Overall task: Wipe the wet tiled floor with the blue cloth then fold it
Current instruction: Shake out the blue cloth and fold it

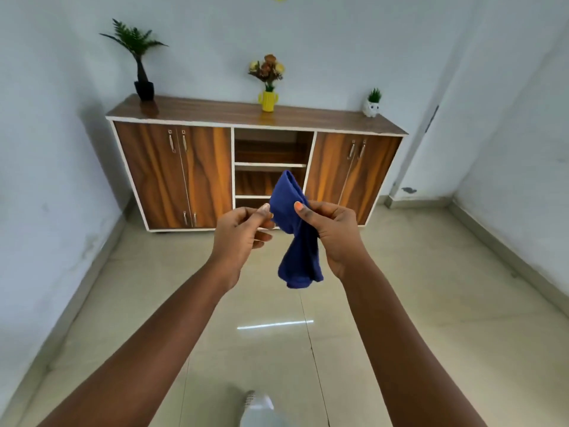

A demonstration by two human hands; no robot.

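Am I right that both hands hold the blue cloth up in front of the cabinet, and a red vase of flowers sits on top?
Not quite: the vase is yellow, not red, as the head view shows. Both the left hand and right hand do hold the blue cloth before the cabinet.

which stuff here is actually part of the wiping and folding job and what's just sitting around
Part of the job:
- blue cloth, held up in the air
- right hand, gripping the cloth
- left hand, fingers at the cloth's edge
- tiled floor

Just sitting around:
- wooden cabinet
- fern in black pot
- yellow vase of flowers
- small white planter
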